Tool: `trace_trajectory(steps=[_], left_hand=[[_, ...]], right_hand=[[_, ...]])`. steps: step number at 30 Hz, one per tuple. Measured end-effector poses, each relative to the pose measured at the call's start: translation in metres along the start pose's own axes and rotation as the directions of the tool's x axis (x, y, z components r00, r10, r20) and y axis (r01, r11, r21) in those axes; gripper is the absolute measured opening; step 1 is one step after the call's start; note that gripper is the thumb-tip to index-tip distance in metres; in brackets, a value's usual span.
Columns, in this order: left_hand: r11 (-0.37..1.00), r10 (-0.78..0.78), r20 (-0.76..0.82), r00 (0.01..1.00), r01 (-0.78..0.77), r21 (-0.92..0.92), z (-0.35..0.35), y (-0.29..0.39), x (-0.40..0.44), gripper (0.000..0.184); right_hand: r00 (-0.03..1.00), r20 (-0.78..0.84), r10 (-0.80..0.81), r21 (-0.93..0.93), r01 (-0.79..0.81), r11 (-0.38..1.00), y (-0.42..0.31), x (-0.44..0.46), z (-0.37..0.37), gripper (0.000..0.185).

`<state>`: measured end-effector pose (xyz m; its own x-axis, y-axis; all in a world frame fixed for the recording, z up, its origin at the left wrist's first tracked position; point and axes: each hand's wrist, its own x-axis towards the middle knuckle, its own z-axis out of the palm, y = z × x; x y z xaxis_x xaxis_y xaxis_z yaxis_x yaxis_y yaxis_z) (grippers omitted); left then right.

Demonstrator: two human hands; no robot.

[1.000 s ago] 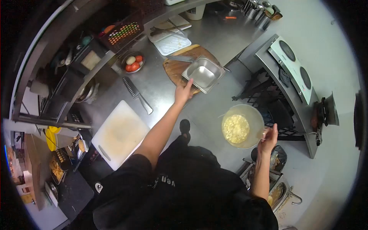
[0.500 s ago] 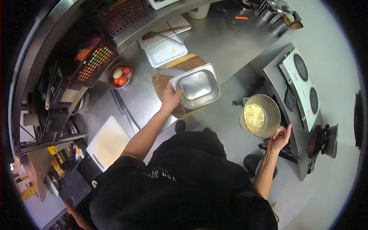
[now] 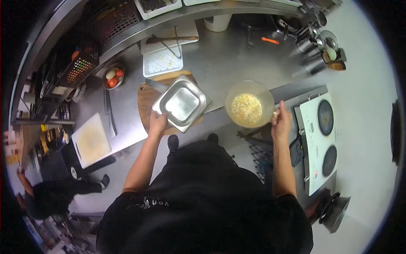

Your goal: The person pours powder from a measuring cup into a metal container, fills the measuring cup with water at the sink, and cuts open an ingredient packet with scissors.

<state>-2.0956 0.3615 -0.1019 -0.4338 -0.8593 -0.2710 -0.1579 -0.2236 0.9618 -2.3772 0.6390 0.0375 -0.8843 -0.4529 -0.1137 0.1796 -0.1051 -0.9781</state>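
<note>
My left hand [image 3: 157,123] is closed on the near-left rim of a square steel food pan [image 3: 182,103], which looks bare inside. The pan is over a wooden cutting board [image 3: 146,101] on the counter, with part of a knife blade [image 3: 156,85] showing behind it. My right hand [image 3: 281,121] grips the handle of a clear measuring jug [image 3: 263,96]. A pale yellow mixture with small bits [image 3: 246,108] fills the bottom of the jug. The jug is held to the right of the pan, near the counter's front edge, and the two are apart.
A double hot plate [image 3: 320,142] stands on the right. A bowl of tomatoes [image 3: 113,77], a long knife [image 3: 109,111] and a white cutting board [image 3: 91,140] are on the left. Tongs [image 3: 176,44] lie by a white tray [image 3: 163,63]. Another person [image 3: 50,192] is at lower left.
My right hand has brought the jug up and left, from beside the hot plate to the counter's edge. The food pan has turned and shifted left in view. My view has swung to the right.
</note>
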Motion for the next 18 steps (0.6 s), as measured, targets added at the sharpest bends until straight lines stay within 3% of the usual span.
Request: trace_trajectory(steps=[2, 3, 6, 8, 10, 18], left_hand=[[0.972, -0.184, -0.041, 0.982, 0.175, -0.159, 0.006, -0.002, -0.016, 0.041], [0.967, -0.228, -0.076, 0.971, 0.217, -0.132, 0.007, 0.001, -0.025, 0.037], [0.936, -0.324, -0.204, 0.924, 0.282, -0.210, 0.019, 0.018, -0.053, 0.038], [0.927, -0.334, -0.248, 0.909, 0.269, -0.261, 0.014, 0.003, -0.057, 0.042], [0.901, -0.417, -0.259, 0.871, 0.359, -0.243, 0.017, 0.004, -0.062, 0.043], [0.863, -0.407, -0.237, 0.882, 0.287, -0.417, 0.020, -0.011, -0.060, 0.045]], right_hand=[[0.997, 0.047, 0.057, -0.039, -0.056, 0.998, 0.004, 0.024, 0.005, 0.042], [0.995, 0.065, 0.073, -0.022, -0.072, 0.997, 0.005, 0.036, 0.007, 0.041], [0.968, 0.247, 0.036, -0.089, -0.014, 0.996, 0.018, 0.065, 0.007, 0.042], [0.956, 0.284, 0.067, -0.117, -0.035, 0.993, 0.012, 0.071, 0.026, 0.043], [0.947, 0.308, 0.097, -0.156, -0.050, 0.987, 0.015, 0.075, 0.036, 0.044], [0.867, 0.494, 0.070, -0.478, 0.203, 0.855, 0.015, 0.067, 0.087, 0.049]])
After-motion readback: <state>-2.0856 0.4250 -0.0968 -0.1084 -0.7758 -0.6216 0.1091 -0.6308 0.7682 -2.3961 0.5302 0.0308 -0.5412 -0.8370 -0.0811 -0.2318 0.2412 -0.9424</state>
